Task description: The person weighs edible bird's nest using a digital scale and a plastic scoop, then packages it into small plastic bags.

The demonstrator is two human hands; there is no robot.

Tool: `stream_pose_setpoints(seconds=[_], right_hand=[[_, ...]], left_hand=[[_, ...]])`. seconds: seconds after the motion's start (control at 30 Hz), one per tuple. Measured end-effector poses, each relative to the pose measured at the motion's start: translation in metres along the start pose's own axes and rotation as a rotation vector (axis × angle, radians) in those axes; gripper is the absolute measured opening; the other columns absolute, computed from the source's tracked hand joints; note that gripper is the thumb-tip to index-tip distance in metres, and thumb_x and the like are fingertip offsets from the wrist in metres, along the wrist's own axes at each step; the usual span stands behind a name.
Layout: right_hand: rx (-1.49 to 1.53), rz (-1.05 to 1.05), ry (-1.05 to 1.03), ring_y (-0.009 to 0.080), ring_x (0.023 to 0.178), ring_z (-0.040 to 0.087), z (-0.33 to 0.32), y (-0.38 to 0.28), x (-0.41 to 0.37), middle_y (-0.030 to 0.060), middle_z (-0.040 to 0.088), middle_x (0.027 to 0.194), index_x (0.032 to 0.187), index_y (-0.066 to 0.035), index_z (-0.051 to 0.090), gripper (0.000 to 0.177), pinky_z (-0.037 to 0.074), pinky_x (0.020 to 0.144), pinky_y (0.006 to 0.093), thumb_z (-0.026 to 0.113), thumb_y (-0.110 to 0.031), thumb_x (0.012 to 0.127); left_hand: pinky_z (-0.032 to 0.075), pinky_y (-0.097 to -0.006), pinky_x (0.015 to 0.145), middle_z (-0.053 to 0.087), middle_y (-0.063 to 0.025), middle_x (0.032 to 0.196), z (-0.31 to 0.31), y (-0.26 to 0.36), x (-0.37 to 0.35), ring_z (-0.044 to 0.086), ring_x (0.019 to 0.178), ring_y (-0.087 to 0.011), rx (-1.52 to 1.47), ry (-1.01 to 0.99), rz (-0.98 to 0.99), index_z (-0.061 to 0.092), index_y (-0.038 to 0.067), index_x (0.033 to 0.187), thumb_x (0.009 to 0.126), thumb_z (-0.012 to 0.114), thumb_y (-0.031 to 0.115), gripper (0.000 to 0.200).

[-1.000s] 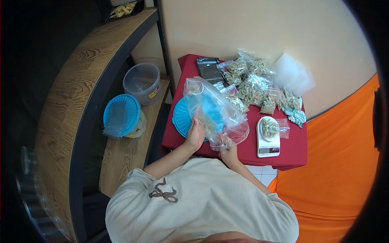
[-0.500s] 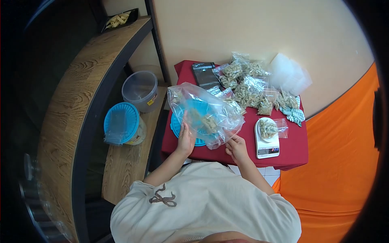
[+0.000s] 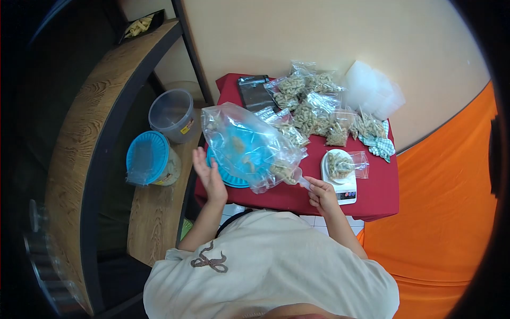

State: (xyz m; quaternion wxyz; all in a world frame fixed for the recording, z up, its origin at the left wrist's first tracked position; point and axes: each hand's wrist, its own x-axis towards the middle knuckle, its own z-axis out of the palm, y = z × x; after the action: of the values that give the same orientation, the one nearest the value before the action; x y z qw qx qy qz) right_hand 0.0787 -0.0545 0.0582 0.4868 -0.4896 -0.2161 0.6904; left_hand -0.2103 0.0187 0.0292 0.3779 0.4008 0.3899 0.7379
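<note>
A large clear plastic bag (image 3: 247, 146) with some pale pieces inside lies over a blue lid (image 3: 234, 179) at the left of the red table. My left hand (image 3: 211, 174) is beside the bag's left edge, fingers spread and holding nothing. Between the fingers of my right hand (image 3: 322, 194) is the handle of a translucent scoop (image 3: 303, 179), its front end at the bag's lower right side, by some pale pieces. Just right of that hand stands a white scale (image 3: 346, 192), bearing a small open bag of pale pieces (image 3: 339, 165).
Several filled bags (image 3: 313, 109), a black case (image 3: 255, 93), clear empty bags (image 3: 373, 90) and a checked cloth (image 3: 380, 144) occupy the table's back. On the left shelf are an open tub (image 3: 171, 114) and a blue-lidded tub (image 3: 147, 158).
My left hand has let go of the bag and moved left, fingers now spread. The scoop now shows in my right hand, at the bag's lower right. The whole view has shifted slightly.
</note>
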Motion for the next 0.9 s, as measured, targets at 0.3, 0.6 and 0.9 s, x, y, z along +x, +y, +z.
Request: stream_pose_setpoints(seconds=[0.3,0.6,0.9], right_hand=[[-0.013,0.045,-0.049,0.003,0.04,0.027,-0.086,-0.034,-0.044,0.0135,0.064,0.085,0.112,0.007,0.052,0.034,0.024,0.035,0.0175,0.045,0.003,0.079],[-0.029,-0.276,0.176,0.0009,0.036,0.028,-0.192,-0.102,-0.087,0.0119,0.065,0.076,0.1,0.005,0.059,0.026,0.024,0.031,0.0153,0.046,-0.001,0.079],[-0.084,-0.362,0.326,0.0013,0.037,0.029,-0.277,-0.144,-0.117,0.0096,0.063,0.081,0.105,0.004,0.056,0.027,0.022,0.031,0.0145,0.044,-0.004,0.082]], left_hand=[[0.017,-0.0417,0.106,0.021,-0.016,0.14,0.046,0.078,0.013,0.02,0.13,-0.0252,0.159,0.267,0.441,0.019,0.002,0.133,0.084,0.045,0.006,0.056],[0.034,-0.047,0.095,0.048,-0.0168,0.117,0.144,0.076,-0.016,0.042,0.114,-0.036,0.604,-0.483,1.032,0.06,0.008,0.097,0.073,0.059,0.005,0.024],[0.024,-0.0445,0.102,0.04,-0.0176,0.128,0.297,0.014,-0.088,0.036,0.12,-0.0334,0.899,-1.317,0.491,0.031,0.004,0.132,0.055,0.074,0.047,0.098]])
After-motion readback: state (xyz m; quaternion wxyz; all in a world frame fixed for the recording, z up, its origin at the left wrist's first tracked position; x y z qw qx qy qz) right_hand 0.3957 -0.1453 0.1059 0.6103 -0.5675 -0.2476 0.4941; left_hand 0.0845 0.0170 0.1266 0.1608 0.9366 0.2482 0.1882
